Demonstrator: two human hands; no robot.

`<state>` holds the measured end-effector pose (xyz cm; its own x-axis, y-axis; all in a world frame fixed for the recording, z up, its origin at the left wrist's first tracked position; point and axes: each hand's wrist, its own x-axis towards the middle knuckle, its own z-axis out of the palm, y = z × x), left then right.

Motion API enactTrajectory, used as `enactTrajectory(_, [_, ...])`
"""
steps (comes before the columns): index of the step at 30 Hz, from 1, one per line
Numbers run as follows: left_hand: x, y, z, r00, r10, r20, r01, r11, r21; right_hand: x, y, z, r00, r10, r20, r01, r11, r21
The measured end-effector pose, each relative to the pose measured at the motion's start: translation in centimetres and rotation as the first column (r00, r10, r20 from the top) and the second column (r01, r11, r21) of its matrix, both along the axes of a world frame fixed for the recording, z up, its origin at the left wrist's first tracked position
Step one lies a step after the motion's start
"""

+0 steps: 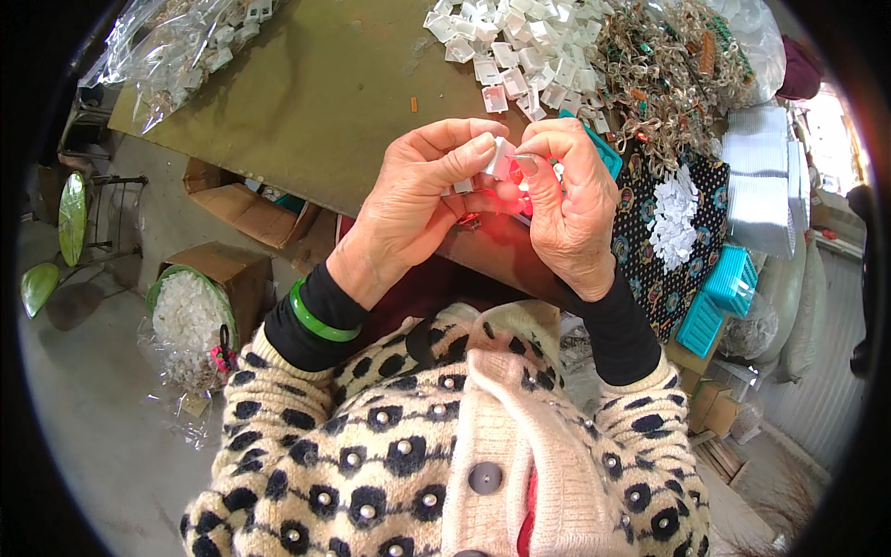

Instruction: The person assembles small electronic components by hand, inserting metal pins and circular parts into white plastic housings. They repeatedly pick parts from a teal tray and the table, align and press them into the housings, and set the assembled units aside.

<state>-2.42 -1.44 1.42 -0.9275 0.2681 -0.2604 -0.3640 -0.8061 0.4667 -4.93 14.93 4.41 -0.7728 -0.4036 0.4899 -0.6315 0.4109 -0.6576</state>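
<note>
Between the thumb and fingers of my left hand [399, 209] is a small white plastic case [501, 158], held up over the table edge. My right hand [574, 209] meets it from the other side, thumb and forefinger pinched at the case's side; what lies in that pinch is too small to make out. A red glow [516, 197] shines between the hands and tints the fingers. Just beneath, a small shiny red part [470, 221] shows near my left fingers. Beyond my hands lies a heap of white open cases [529, 46].
Right of the cases sits a tangle of wired parts [664, 70]. White pieces [675, 218] lie on patterned cloth [640, 269], near turquoise trays [729, 283]. A clear bag [181, 56] rests on the green table [325, 111]. Left stand a cardboard box [251, 212] and a filled basket [190, 320].
</note>
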Motion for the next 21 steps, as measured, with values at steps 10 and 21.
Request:
enactTrajectory(10, [0.07, -0.03, -0.62, 0.998, -0.035, -0.059, 0.031, 0.997, -0.067, 0.14, 0.05, -0.10, 1.000, 0.017, 0.009, -0.017, 1.000, 0.013])
enactTrajectory(21, [-0.13, 0.32, -0.72, 0.998, -0.013, -0.056, 0.008, 0.995, -0.097, -0.35, 0.03, -0.36, 1.000, 0.021, 0.022, -0.021, 1.000, 0.012])
